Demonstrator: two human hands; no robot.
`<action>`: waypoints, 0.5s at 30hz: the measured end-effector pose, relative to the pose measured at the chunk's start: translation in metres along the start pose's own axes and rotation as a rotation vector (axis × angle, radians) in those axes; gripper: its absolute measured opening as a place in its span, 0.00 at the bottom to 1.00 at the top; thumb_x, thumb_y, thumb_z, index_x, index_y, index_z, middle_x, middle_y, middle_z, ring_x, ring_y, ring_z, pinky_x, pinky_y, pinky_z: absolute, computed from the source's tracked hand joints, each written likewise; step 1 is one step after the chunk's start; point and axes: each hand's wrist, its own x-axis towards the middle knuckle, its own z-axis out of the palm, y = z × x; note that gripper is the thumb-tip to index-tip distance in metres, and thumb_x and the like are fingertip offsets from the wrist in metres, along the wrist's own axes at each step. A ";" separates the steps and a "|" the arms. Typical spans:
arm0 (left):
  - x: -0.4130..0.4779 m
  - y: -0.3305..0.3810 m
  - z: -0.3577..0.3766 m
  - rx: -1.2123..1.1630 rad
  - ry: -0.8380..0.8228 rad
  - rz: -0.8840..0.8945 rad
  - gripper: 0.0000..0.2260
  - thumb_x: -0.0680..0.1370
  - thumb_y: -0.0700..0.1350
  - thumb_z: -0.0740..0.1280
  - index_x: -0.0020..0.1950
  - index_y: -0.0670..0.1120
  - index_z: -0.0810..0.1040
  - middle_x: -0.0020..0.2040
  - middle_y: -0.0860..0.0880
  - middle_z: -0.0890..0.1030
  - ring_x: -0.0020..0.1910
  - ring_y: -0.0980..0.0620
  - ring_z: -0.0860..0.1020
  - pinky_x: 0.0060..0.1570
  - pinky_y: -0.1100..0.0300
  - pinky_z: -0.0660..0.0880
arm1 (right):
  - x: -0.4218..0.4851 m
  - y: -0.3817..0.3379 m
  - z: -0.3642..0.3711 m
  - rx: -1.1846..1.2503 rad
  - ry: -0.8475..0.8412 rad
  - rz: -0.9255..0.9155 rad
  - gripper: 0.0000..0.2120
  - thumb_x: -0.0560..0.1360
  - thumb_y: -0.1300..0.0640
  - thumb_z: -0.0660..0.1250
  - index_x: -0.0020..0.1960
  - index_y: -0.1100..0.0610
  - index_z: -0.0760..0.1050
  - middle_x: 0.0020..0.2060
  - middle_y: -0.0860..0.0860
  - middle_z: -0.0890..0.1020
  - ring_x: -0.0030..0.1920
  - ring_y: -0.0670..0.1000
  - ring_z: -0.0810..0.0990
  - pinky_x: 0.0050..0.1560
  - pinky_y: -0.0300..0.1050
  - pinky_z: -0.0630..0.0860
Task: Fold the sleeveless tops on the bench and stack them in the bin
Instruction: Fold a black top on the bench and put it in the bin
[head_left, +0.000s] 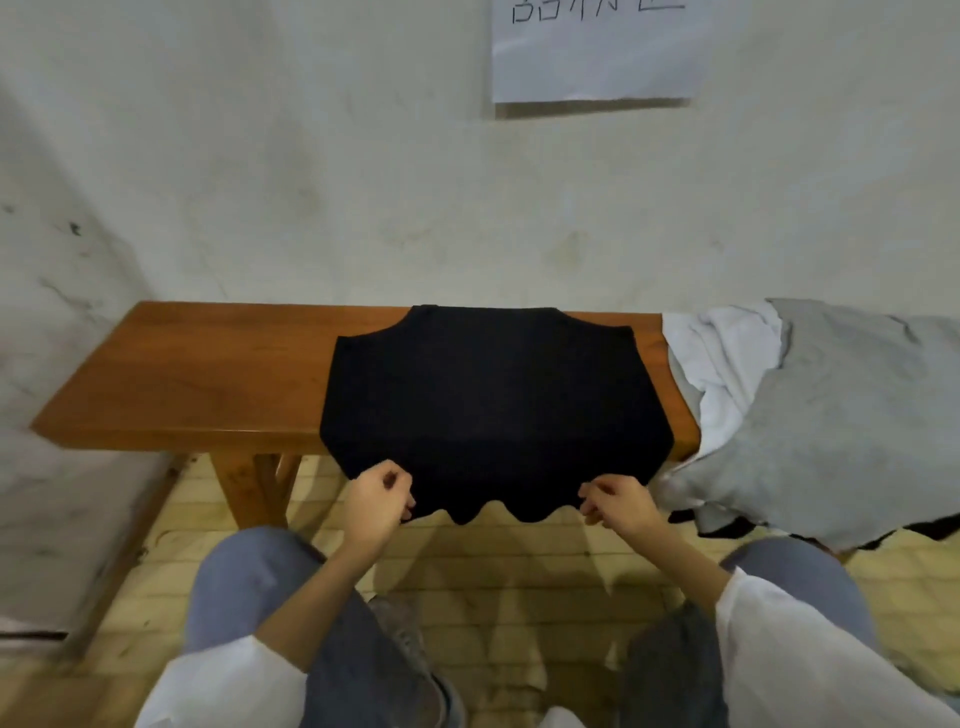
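Observation:
A black sleeveless top (493, 405) lies spread flat across the middle of the wooden bench (197, 384), its near hem hanging over the front edge in waves. My left hand (376, 506) pinches the hem at its left corner. My right hand (618, 506) pinches the hem at its right corner. Both hands are below the bench's front edge. A pile of other tops covers the bench's right end, a white one (722, 358) under a grey one (841, 415). No bin is in view.
The bench stands against a pale wall (415, 182) with a paper sheet (592, 52) taped high on it. The bench's left half is bare wood. My knees in jeans (363, 665) are close below, over a yellow brick floor (519, 571).

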 end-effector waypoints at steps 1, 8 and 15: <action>0.003 -0.010 0.001 -0.044 -0.018 -0.133 0.08 0.80 0.39 0.60 0.44 0.41 0.76 0.32 0.44 0.79 0.29 0.47 0.78 0.30 0.54 0.74 | 0.004 0.010 0.002 0.009 -0.001 0.060 0.09 0.79 0.59 0.62 0.40 0.57 0.76 0.34 0.53 0.82 0.34 0.50 0.80 0.34 0.39 0.73; 0.026 -0.059 0.009 -0.390 0.079 -0.773 0.15 0.78 0.28 0.59 0.62 0.41 0.68 0.54 0.35 0.75 0.48 0.39 0.75 0.49 0.45 0.75 | 0.033 0.061 0.002 0.198 0.137 0.407 0.21 0.77 0.57 0.65 0.65 0.60 0.62 0.55 0.58 0.73 0.54 0.62 0.77 0.43 0.53 0.75; 0.060 -0.072 0.025 -0.252 0.111 -0.679 0.25 0.72 0.24 0.63 0.68 0.38 0.69 0.61 0.42 0.75 0.61 0.37 0.72 0.54 0.47 0.69 | 0.082 0.095 0.001 -0.004 0.207 0.323 0.17 0.72 0.65 0.71 0.57 0.70 0.73 0.50 0.64 0.78 0.51 0.61 0.76 0.48 0.47 0.67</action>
